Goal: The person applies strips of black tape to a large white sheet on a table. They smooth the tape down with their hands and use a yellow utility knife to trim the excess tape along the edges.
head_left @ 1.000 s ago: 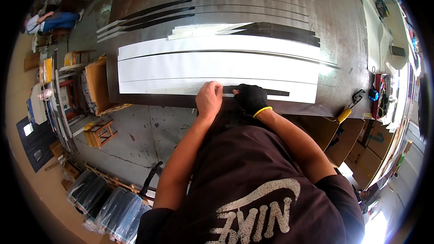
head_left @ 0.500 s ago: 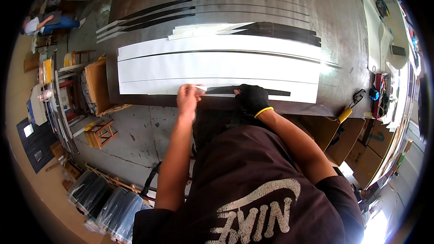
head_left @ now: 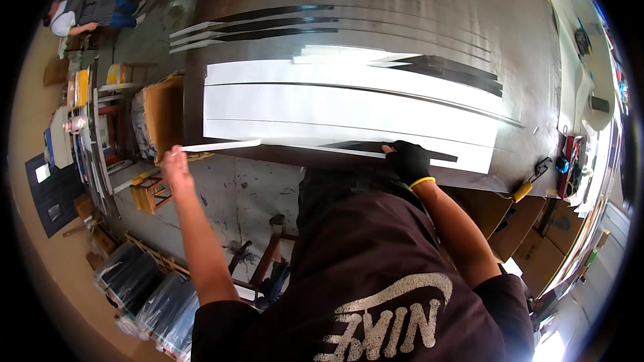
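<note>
My bare left hand [head_left: 178,169] is out past the table's near-left edge, its fingers pinching the end of a thin white strip [head_left: 225,145]. That strip stretches rightward to the near edge of long white panels [head_left: 322,104] lying on the dark table [head_left: 456,0]. In line with it, a black strip [head_left: 355,147] lies along the nearest panel. My right hand [head_left: 409,162], in a black glove with a yellow cuff, is closed over this black strip; its fingertips are partly hidden. Beyond the panels lie a pile of black and white strips [head_left: 463,70] and several black strips with white ends [head_left: 268,20].
An open cardboard box [head_left: 164,114] stands against the table's left end, with a small wooden stool [head_left: 151,191] below it. A yellow-handled tool [head_left: 523,191] lies at the near-right corner. Cardboard boxes [head_left: 557,241] sit under the right side. Another person [head_left: 100,10] is at far left.
My left hand has swung left, away from the right hand, drawing out a long length of white strip. My right hand stays on the black strip. The view has shifted slightly.
</note>
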